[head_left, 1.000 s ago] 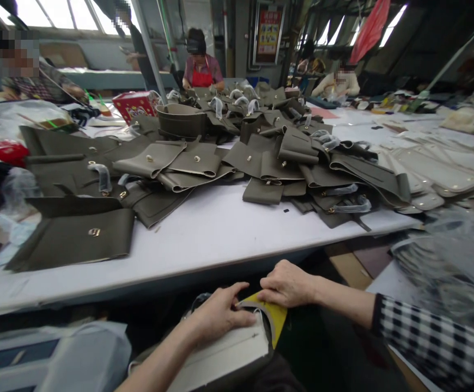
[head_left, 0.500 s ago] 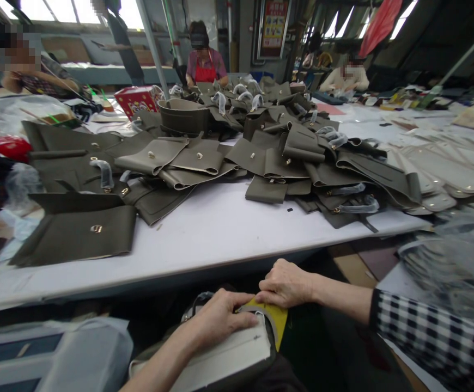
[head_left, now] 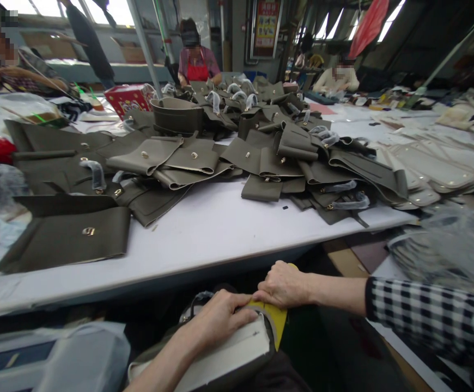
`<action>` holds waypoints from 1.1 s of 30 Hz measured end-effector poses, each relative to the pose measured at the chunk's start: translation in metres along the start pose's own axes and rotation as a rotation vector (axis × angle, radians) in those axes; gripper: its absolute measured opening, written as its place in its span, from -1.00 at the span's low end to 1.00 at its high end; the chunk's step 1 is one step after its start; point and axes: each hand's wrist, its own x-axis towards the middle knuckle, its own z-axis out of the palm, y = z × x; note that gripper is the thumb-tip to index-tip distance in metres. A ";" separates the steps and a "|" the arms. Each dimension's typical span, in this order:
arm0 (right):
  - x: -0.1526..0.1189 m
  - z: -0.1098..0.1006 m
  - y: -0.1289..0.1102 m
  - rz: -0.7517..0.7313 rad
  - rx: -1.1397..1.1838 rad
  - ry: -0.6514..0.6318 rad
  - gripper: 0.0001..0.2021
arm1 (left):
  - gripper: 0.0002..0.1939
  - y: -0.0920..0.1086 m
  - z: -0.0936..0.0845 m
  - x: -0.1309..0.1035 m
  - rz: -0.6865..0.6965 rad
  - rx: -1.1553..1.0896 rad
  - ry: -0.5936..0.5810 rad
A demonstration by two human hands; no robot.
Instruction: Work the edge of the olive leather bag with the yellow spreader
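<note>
Below the table edge, my left hand [head_left: 225,317] is closed over the end of a bag piece [head_left: 229,356] with a flat white panel and a dark grey-green border. Its thumb lies on the white panel and its index finger reaches the yellow strip. Curving along the end of that piece is a yellow strip [head_left: 278,321] with a greyish inner edge. My right hand [head_left: 284,286] is closed on the strip in a fist, thumb pressed near my left fingertips. A bit of yellow shows above its knuckles. The undersides of both hands are hidden.
Dark grey-green bag parts [head_left: 192,158] with metal clasps and plastic-wrapped handles are heaped on the white table [head_left: 204,234]. Pale flat panels [head_left: 433,163] lie at right, beside clear plastic wrap [head_left: 457,239]. Plastic-covered items [head_left: 85,359] sit lower left. Several people work behind.
The view has turned slightly to the right. My right fist has tilted a little, and yellow now shows above it. My left hand keeps its place on the bag piece.
</note>
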 end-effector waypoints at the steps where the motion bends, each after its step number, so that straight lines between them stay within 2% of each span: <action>1: 0.000 0.000 0.000 0.000 0.002 -0.011 -0.41 | -0.74 -0.001 0.001 0.000 0.004 0.006 0.003; 11: -0.008 0.001 -0.009 0.060 0.052 -0.056 -0.37 | -0.68 0.000 0.001 0.002 0.046 0.032 -0.049; 20: -0.021 0.014 -0.038 0.244 0.117 -0.020 -0.36 | -0.61 -0.001 0.004 -0.002 0.050 -0.004 -0.054; 27: -0.028 0.020 -0.055 0.325 0.135 0.006 -0.34 | -0.32 -0.005 -0.004 0.007 -0.044 -0.192 -0.128; 30: -0.034 0.031 -0.059 0.344 0.222 0.050 -0.35 | -0.40 -0.009 -0.007 0.011 -0.092 -0.251 -0.140; 33: -0.043 0.053 -0.065 0.427 0.474 0.154 -0.33 | -0.56 -0.013 -0.007 0.012 -0.115 -0.289 -0.158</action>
